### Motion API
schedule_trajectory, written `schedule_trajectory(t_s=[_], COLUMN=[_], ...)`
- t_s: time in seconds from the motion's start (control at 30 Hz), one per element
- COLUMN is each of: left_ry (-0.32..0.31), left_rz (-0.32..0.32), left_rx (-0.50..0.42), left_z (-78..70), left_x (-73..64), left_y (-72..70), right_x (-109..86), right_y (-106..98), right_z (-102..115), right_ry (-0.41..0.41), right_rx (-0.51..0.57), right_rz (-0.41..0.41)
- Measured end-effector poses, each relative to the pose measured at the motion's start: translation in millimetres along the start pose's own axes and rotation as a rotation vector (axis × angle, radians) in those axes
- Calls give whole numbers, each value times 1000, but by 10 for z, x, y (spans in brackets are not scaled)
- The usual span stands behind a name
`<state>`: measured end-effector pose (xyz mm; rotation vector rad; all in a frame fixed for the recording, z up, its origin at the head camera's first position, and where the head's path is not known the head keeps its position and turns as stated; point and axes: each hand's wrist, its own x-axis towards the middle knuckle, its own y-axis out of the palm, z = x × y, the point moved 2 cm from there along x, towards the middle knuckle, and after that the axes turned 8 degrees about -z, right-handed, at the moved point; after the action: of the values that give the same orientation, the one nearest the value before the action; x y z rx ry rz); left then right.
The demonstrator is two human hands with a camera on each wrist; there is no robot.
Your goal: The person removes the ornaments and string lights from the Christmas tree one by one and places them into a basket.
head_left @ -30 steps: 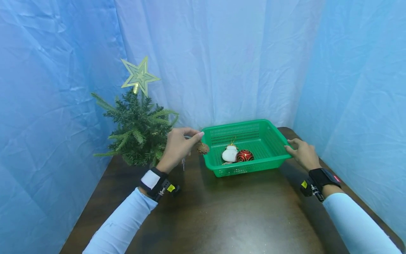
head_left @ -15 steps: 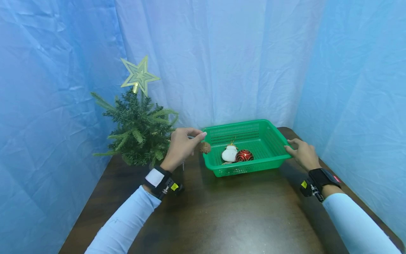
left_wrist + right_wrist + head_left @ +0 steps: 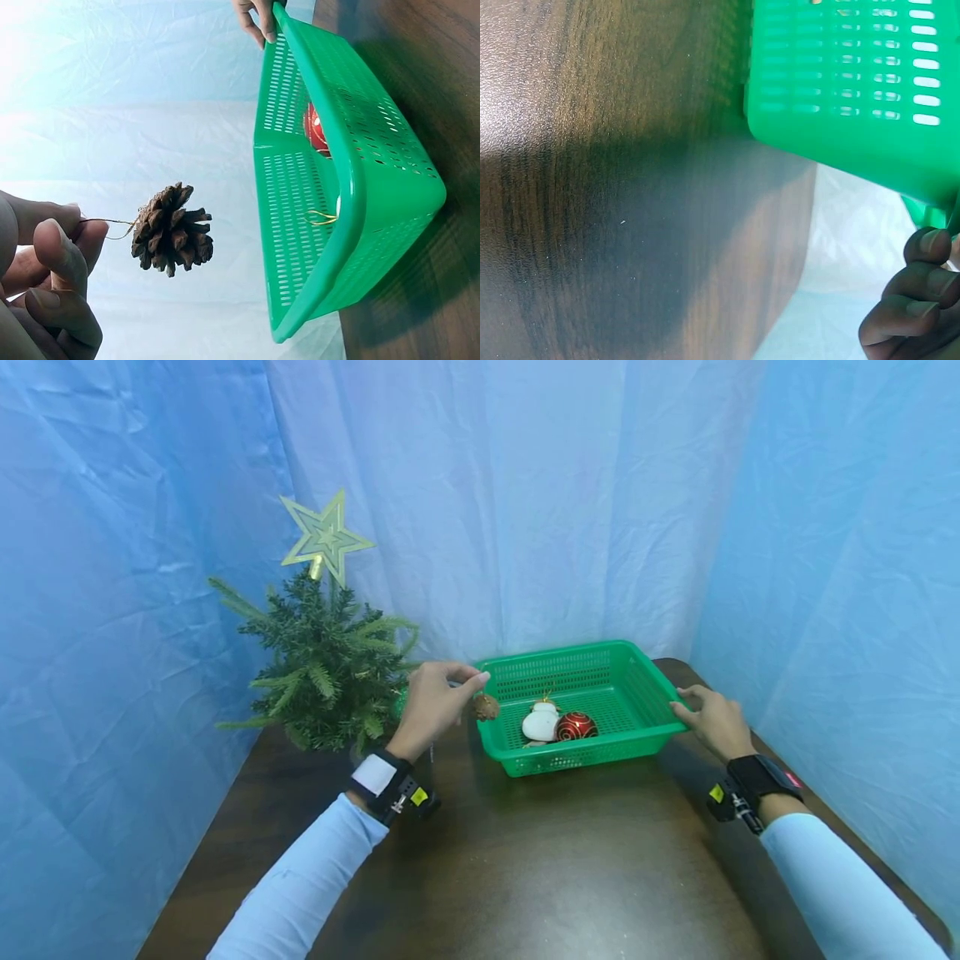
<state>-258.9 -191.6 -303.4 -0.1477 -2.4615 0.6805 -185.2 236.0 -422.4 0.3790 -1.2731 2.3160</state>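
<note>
A brown pine cone ornament [image 3: 174, 232] hangs from a thin string loop, which my left hand [image 3: 435, 706] pinches between thumb and fingertip. It dangles beside the left rim of a green plastic basket [image 3: 592, 752], apart from the tabletop. My right hand [image 3: 716, 722] grips the basket's right rim; in the right wrist view its fingers [image 3: 904, 315] curl at that edge. Inside the basket lie a white snowman-shaped ornament [image 3: 541, 723] with a gold loop and a red bauble [image 3: 576, 727] with gold swirls, side by side near the front left.
A small artificial Christmas tree [image 3: 318, 672] topped by a gold star [image 3: 327, 538] stands at the left, close to my left hand. Something green and a thin hanging piece show partly behind that hand. The dark wooden table [image 3: 525, 868] is bordered by light blue curtains [image 3: 555, 510].
My left hand has shifted slightly to the right with the pine cone, which hangs a little more freely below the fingers. My right hand stays on the basket rim.
</note>
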Motion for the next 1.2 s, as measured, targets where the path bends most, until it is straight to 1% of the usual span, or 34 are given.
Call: schedule_trajectory(t_s=[0.3,0.63,0.97,1.2], left_ry=[19,-13,-36,-39], left_rz=[15,18,23,18], left_rx=[-12,-28,8,37], left_z=[62,118,186,228], left_x=[-11,-12,10,23], left_y=[112,208,304,352], right_x=[0,4,-14,-11], right_y=[8,6,4,-2], right_z=[-17,-6,-14,-9], right_ry=[-12,2,-9,7], right_rx=[1,6,17,24], right_rz=[-6,-1,-3,3])
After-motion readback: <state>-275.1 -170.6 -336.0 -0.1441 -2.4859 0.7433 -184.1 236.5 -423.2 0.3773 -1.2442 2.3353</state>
